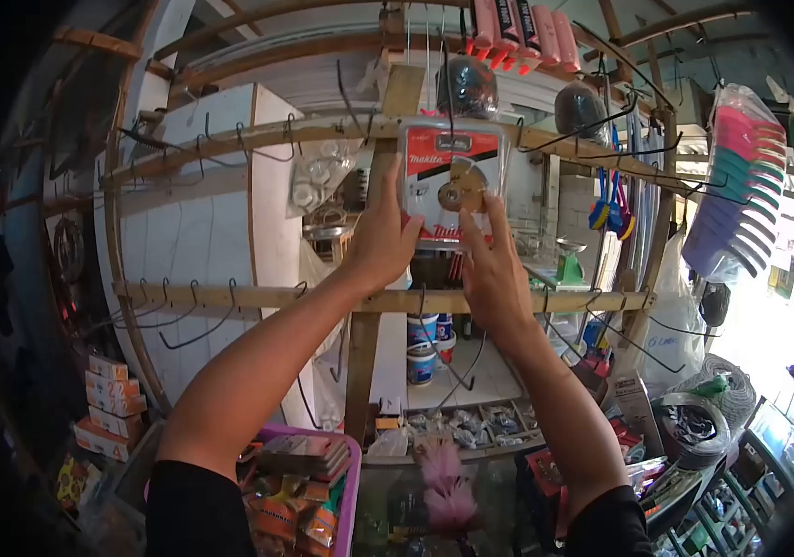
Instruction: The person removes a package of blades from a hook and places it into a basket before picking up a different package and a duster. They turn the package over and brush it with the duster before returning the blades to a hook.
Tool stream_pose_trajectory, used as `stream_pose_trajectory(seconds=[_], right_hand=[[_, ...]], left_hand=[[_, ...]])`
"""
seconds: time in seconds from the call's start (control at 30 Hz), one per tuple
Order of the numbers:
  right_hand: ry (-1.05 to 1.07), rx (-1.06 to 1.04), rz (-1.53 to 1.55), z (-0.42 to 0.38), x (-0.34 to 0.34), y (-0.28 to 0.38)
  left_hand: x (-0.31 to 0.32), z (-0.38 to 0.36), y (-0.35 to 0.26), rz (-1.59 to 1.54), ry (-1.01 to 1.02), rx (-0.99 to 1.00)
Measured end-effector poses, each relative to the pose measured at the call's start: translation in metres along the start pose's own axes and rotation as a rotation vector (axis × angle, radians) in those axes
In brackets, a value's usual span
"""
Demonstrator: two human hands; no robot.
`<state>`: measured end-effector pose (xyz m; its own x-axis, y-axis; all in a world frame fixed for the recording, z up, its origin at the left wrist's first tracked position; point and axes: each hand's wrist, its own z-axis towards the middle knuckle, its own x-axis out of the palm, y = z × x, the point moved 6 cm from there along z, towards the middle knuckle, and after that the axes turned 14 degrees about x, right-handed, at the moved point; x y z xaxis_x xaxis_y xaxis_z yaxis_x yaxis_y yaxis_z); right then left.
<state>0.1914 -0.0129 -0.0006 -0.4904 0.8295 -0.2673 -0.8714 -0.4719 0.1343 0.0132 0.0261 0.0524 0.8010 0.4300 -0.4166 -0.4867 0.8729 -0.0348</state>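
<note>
A clear blister pack (pixel 427 197) with a red and white Makita card and a round gold cutting disc inside is held upright at the upper wooden rail. My left hand (pixel 383 243) grips its left edge, the thumb on the front near the lower corner. At the lower right, my right hand (pixel 496 278) has its fingers against the front of the pack, beside the disc. A metal hook (pixel 451 93) overlaps the slot at the top of the pack.
Wire hooks stick out from the upper rail (pixel 322 126) and lower rail (pixel 322 298). Pink-packed tools (pixel 522 32) hang above, colourful plastic scoops or dustpans (pixel 735 186) at right. Below are a purple basket (pixel 353 473) of packets, orange boxes (pixel 114 408) and rope coils (pixel 722 390).
</note>
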Motion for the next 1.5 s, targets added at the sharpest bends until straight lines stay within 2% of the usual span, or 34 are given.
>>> stream_pose_trajectory(seconds=[0.07,0.1,0.17,0.2,0.3,0.43,0.47,0.57,0.7,0.8,0.93,1.07,1.2,1.3,1.33,1.5], right_hand=[[0.035,0.029,-0.013,-0.014,-0.011,0.002],[0.014,-0.032,-0.032,0.014,-0.01,0.008],[0.086,0.041,-0.031,0.0,-0.014,0.012],[0.101,0.045,-0.037,-0.007,-0.016,0.014],[0.136,0.059,-0.037,-0.008,-0.027,0.019],[0.201,0.129,0.029,-0.014,-0.048,0.044],[0.208,0.131,0.041,-0.017,-0.054,0.053],[0.196,0.159,0.032,-0.037,-0.075,0.076],[0.109,0.205,-0.062,-0.073,-0.12,0.129],[0.025,0.231,0.043,-0.109,-0.135,0.177],[0.176,0.103,0.072,-0.15,-0.112,0.223],[0.382,0.126,0.245,-0.19,-0.072,0.252],[0.547,0.19,0.326,-0.228,-0.032,0.27],[0.671,0.254,0.369,-0.25,-0.007,0.278],[0.723,0.264,0.367,-0.255,0.002,0.282],[0.657,0.331,0.301,-0.27,0.046,0.261]], left_hand=[[0.007,-0.01,-0.005,0.02,0.112,-0.082],[-0.006,0.007,0.005,0.049,0.027,0.017],[-0.003,-0.006,0.01,0.062,0.057,0.116],[-0.007,-0.013,0.005,0.012,0.192,-0.028],[-0.013,-0.02,0.009,0.03,0.226,0.077],[-0.036,-0.043,-0.005,-0.137,0.202,0.162],[-0.056,-0.048,-0.028,-0.233,0.332,-0.047],[-0.089,-0.068,-0.047,-0.094,0.29,0.169],[-0.135,-0.117,-0.077,-0.042,0.213,0.316],[-0.165,-0.168,-0.108,-0.014,0.25,0.5],[-0.176,-0.231,-0.115,0.007,0.391,0.524],[-0.186,-0.282,-0.095,-0.078,0.435,0.501],[-0.205,-0.326,-0.047,-0.141,0.52,0.292],[-0.217,-0.364,0.001,-0.241,0.699,-0.087],[-0.223,-0.375,0.01,-0.27,0.674,-0.113],[-0.229,-0.413,0.027,-0.317,0.585,-0.134]])
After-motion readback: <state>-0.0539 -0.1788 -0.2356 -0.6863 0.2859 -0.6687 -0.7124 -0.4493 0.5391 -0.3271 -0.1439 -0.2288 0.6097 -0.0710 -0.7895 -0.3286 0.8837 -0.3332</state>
